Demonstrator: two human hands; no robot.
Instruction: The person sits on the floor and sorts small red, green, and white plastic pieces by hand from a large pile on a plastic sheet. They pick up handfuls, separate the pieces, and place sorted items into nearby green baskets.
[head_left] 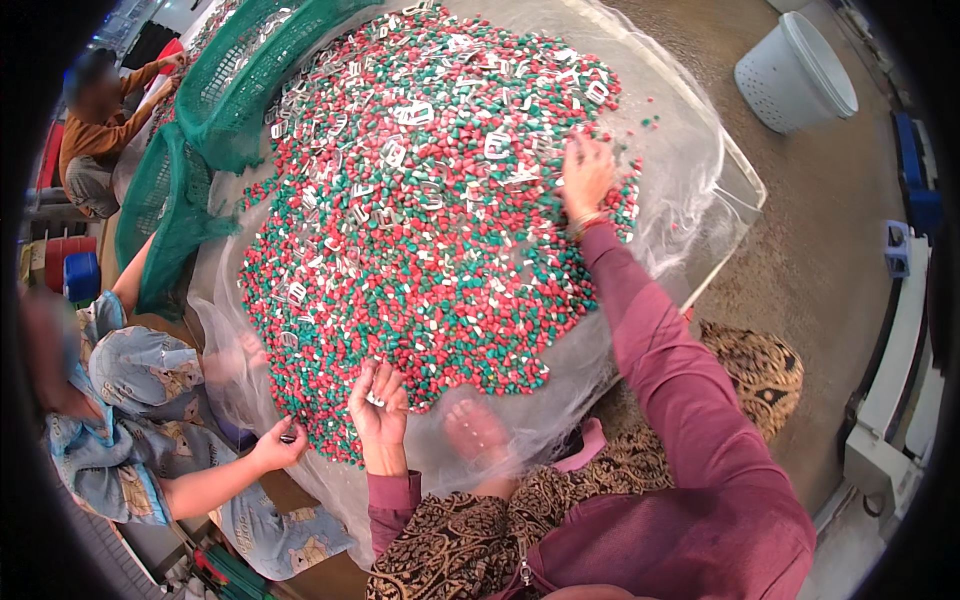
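Note:
A wide pile of small red, green and white pieces [430,290] lies in front of me on a translucent sheet [590,375]. Scattered through its upper part are white plastic frame-shaped pieces [496,145]. At the pile's near edge, my left hand [380,405] is raised with curled fingers around a small white piece [375,400]. My right hand [588,180] stretches to the pile's right side, its fingers extended over the pieces and slightly blurred. What lies under those fingertips is hidden.
Another person's hand [280,445] at lower left holds a small dark piece. Green netting [225,110] borders the pile at upper left, near a second person in a brown top [95,140]. A white perforated basket [790,75] stands on the floor at upper right. A pale frame edge [735,245] runs along the sheet.

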